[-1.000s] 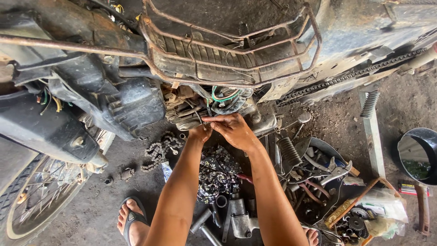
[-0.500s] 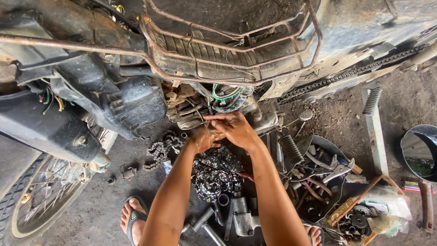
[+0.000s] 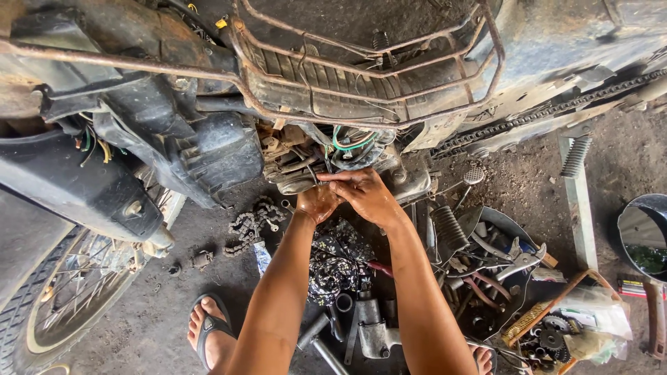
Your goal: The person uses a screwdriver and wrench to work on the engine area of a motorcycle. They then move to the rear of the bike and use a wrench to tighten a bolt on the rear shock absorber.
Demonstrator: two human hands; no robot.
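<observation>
Carefully now: keep greasy left hand (image 3: 317,203) bracing the grimy grey engine casing (image 3: 299,170), right hand (image 3: 365,194) fingers pinched narrow on something hidden; avoid green wire loop (image 3: 354,144).

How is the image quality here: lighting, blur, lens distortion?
Head view: soft, even daylight, no glare; both hands, left hand and right hand, are sharp at the engine; deep shadow hides detail under the motorcycle frame; wide-angle bending shows at the edges, as on the front wheel.
</observation>
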